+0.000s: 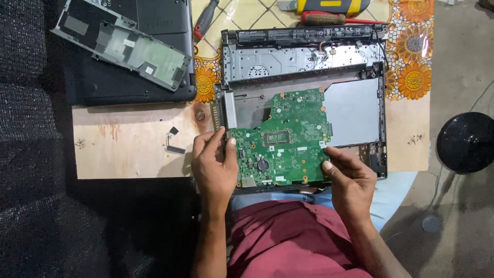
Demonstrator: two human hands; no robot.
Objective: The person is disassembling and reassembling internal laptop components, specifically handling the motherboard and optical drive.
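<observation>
A big green circuit board [288, 139] with many tiny parts sits in the middle of an opened black laptop shell [382, 103]. The person holds this green board by its two sides.

The left hand [213, 167] is at the board's left edge. Its thumb and fingers are closed in a pinch on that edge, with only the thin board between them. The right hand [352, 180] is at the board's lower right corner. Its thumb lies flat on top of the board and its fingers curl below, so it grips the corner too.

Right of the board, inside the shell, there is a flat grey metal plate [355, 110]. Above the board runs a long black battery bar [303, 35]. Left of the board, on the pale wooden tabletop [128, 149], lie two small dark bits [174, 140]. Up and left of the board rests a black laptop cover [139, 82] with a grey plastic panel [121, 44] on it. Above the board lie a red-handled screwdriver [205, 20] and a yellow and black tool [327, 6].
</observation>
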